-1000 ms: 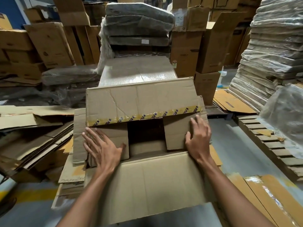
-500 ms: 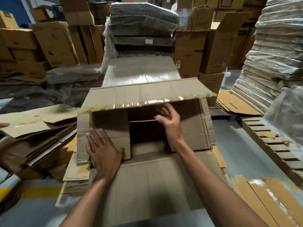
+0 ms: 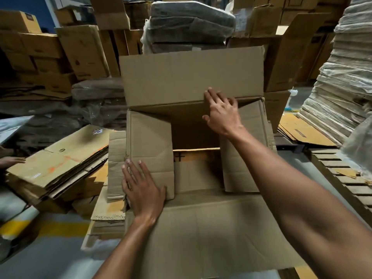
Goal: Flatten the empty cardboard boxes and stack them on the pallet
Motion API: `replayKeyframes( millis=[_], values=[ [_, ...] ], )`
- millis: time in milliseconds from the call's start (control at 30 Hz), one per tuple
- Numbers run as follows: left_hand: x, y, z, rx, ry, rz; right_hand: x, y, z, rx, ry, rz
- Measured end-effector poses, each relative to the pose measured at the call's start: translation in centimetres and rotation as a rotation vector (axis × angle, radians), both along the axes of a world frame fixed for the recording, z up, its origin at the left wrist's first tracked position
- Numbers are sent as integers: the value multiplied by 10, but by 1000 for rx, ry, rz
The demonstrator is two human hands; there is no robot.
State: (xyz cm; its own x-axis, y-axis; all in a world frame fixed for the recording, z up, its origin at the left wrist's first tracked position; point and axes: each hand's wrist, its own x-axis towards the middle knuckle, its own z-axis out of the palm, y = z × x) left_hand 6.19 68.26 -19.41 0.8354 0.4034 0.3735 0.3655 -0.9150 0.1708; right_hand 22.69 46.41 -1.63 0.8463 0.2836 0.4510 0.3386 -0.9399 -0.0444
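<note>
The plain brown corrugated cardboard box (image 3: 201,228) lay open in the centre on flattened sheets (image 3: 108,210). The left hand (image 3: 142,190) pressed flat on its creased left flap; the right hand (image 3: 221,113), fingers spread, pushed the upright far flap. A slatted wooden pallet (image 3: 342,178) lay right, flattened cartons (image 3: 60,162) left.

light: dim, warm, seemingly from overhead | shadows: deep inside the open cardboard box (image 3: 193,133), soft across its near flap | glare: faint sheen on the plastic-wrapped stacks (image 3: 342,87) far right | blur: right edge smeared | distortion: wide-angle bowing at the corners | centre: sharp
</note>
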Motion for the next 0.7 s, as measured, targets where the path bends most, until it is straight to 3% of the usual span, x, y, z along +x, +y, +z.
replayKeyframes(
  millis=[600, 700],
  values=[
    [16, 4, 4, -15, 9, -28, 23, 3, -1, -50, 208, -29],
    [18, 6, 5, -26, 12, -27, 17, -1, 6, -68, 166, 4]
  ],
)
